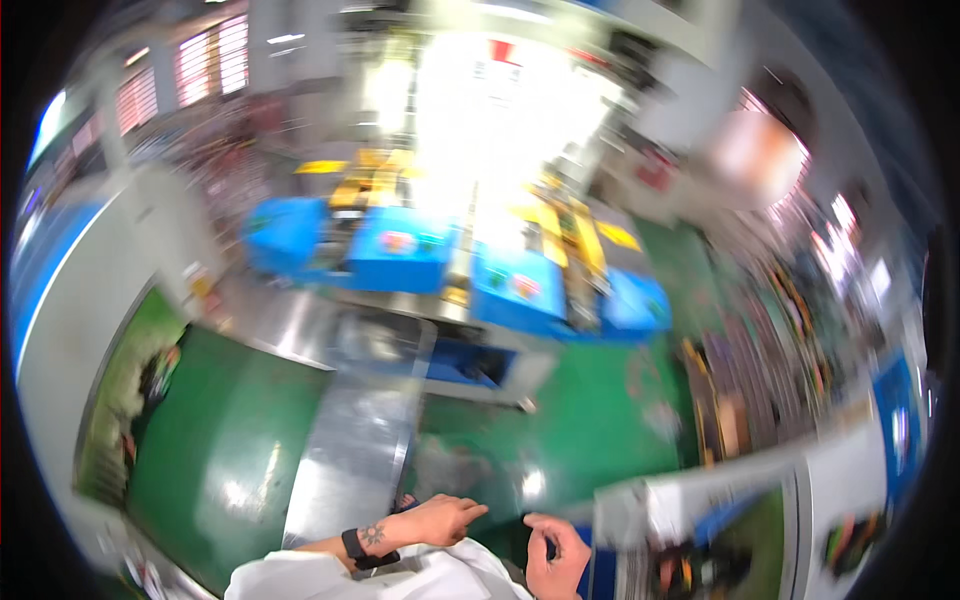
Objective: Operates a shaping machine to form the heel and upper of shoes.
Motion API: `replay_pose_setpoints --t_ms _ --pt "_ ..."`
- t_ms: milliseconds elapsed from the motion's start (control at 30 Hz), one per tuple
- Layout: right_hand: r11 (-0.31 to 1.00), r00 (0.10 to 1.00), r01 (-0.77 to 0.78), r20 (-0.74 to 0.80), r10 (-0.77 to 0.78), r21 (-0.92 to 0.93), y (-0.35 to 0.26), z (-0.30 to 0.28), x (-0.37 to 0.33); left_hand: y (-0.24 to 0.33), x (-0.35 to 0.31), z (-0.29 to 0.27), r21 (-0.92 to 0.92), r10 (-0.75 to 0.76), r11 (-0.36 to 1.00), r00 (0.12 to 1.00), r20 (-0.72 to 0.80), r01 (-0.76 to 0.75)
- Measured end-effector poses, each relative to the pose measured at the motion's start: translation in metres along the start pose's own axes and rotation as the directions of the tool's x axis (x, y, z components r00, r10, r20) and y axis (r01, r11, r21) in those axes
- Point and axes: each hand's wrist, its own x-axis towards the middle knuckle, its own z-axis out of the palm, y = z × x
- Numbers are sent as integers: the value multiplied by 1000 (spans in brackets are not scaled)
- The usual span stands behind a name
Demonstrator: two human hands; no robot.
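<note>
My left hand [437, 520] is low in the middle, reaching to the right in front of my white clothing [400, 578]. Its fingers are loosely stretched out and hold nothing that I can see. A black band [368, 549] circles the left wrist. Just to the right, apart from it, is my right hand [560, 562]. The fingers there are loosely curved, with a dark gap between thumb and forefinger, and I make out nothing held. Left of my hands stretches a long shiny metal table [350, 455]; neither hand visibly touches it.
Ahead stands a large, brightly lit machine [490, 110] with blue box-shaped covers [405, 250] and yellow parts [575, 240] along its front. Pale cabinets flank me, the left one [100, 290] tall, the right one [840, 480] lower. Stacked long material [765, 350] lies at right on the green floor [220, 430].
</note>
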Motion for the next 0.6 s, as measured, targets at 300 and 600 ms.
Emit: replay_pose_setpoints --t_ms 300,600 --pt "965 402 201 885 -235 165 -117 321 69 -188 -405 51 -691 -337 311 -604 -723 653" --pt "149 -753 487 500 -428 861 -184 745 -156 -124 -513 223 -821 -130 -201 -845 -519 535"
